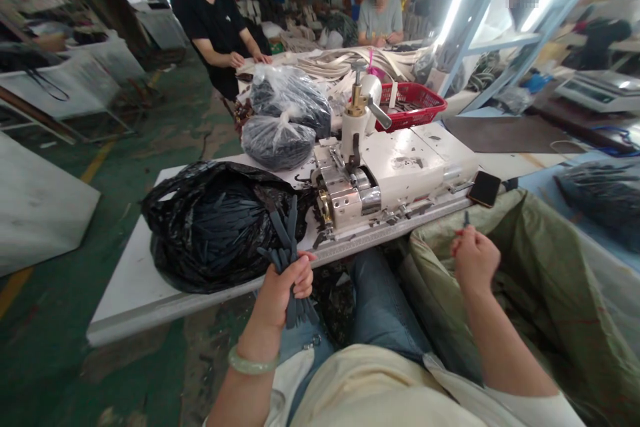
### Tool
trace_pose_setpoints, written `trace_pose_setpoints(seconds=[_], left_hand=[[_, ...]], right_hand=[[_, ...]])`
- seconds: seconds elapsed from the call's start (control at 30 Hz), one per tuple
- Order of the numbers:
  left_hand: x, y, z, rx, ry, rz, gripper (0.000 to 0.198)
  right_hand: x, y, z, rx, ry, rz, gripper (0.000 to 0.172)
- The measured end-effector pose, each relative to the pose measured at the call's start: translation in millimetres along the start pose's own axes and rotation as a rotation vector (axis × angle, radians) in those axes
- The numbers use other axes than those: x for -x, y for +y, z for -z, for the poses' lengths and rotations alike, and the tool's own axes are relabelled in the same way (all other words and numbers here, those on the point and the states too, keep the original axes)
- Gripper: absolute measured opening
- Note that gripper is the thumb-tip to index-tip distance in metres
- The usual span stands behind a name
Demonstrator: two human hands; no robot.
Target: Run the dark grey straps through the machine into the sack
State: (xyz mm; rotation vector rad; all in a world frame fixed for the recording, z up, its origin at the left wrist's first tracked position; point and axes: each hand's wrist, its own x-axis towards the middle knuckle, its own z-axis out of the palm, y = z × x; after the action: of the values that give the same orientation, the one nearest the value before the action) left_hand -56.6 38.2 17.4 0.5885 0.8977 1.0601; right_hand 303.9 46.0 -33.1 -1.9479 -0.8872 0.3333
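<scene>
1. Work is judged to be partway through: the black bag [210, 233] on the table [130, 293] is seen to be well filled with dark strips, so much appears to be left.
2. A bundle [289, 260] of the same strips is held upright in the left hand [286, 288], whose fingers are closed round it, just in front of the table's near edge and beside the bag's mouth. A pale green bangle [251, 363] is worn on that wrist.
3. The strips are seen to be narrow, flat, dark grey and matt; they look limp, splaying a little above and below the fist.
4. Behind the bag, two tied clear bags [285, 120] of dark material are stacked, unopened as far as can be told.
5. A white machine [390, 180] stands mid-table; no strip can be made out at its rollers.
6. One strip [467, 219] is pinched in the closed right hand [474, 259], held above the green sack [550, 267], where finished pieces are presumably dropped; its contents cannot be seen.
7. A phone [484, 188] lies by the machine's right end.
</scene>
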Motion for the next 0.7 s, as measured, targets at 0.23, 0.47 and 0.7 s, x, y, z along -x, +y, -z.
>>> trace_pose_setpoints(seconds=[0.23,0.47,0.7], left_hand=[[-7,-15,-17.4,-0.054,-0.136,0.058,0.025],[6,-30,-27.1,-0.238,-0.137,0.115,0.03],[15,-25,-10.3,-0.241,-0.058,0.142,0.034]], right_hand=[[27,1,33,0.179,-0.164,0.16,0.055],[101,-132,-77,-0.898,-1.03,-0.293,0.046],[104,-139,-105,-1.115,-0.99,-0.506,0.02]])
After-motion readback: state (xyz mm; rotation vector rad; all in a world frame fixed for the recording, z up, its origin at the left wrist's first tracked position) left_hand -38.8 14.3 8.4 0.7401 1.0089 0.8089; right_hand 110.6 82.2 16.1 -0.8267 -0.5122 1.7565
